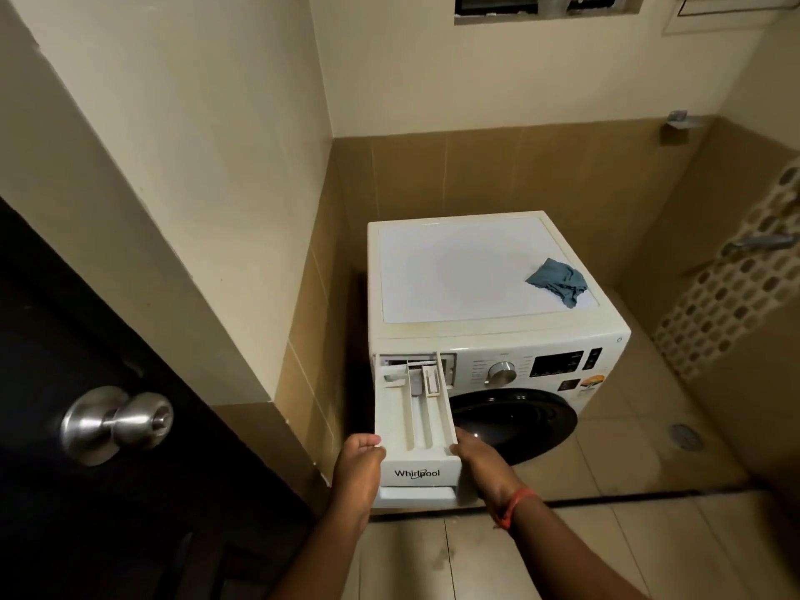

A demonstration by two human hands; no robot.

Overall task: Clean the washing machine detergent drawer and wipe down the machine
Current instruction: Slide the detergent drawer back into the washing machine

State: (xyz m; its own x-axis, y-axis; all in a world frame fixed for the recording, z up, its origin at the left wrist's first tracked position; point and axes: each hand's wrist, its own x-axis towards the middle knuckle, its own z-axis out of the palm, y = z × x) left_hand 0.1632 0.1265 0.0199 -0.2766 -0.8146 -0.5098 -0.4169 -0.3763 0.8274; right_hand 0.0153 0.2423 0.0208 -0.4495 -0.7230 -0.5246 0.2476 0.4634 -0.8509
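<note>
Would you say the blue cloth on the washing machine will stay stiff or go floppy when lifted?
Probably floppy: the blue cloth lies crumpled with folds. It looks thin, so likely light. On the smooth washing machine top it may slide if pushed.

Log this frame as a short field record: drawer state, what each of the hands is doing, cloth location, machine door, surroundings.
drawer: white plastic detergent drawer pulled far out of its slot, rear end at the opening
left hand: left hand grips the drawer's front left corner
right hand: right hand holds the front right side; orange wrist band
cloth: crumpled blue cloth lies on the machine top, right side, untouched
machine: white front-loading washing machine, dark round door closed
surroundings: dark door with metal round knob at left
</note>
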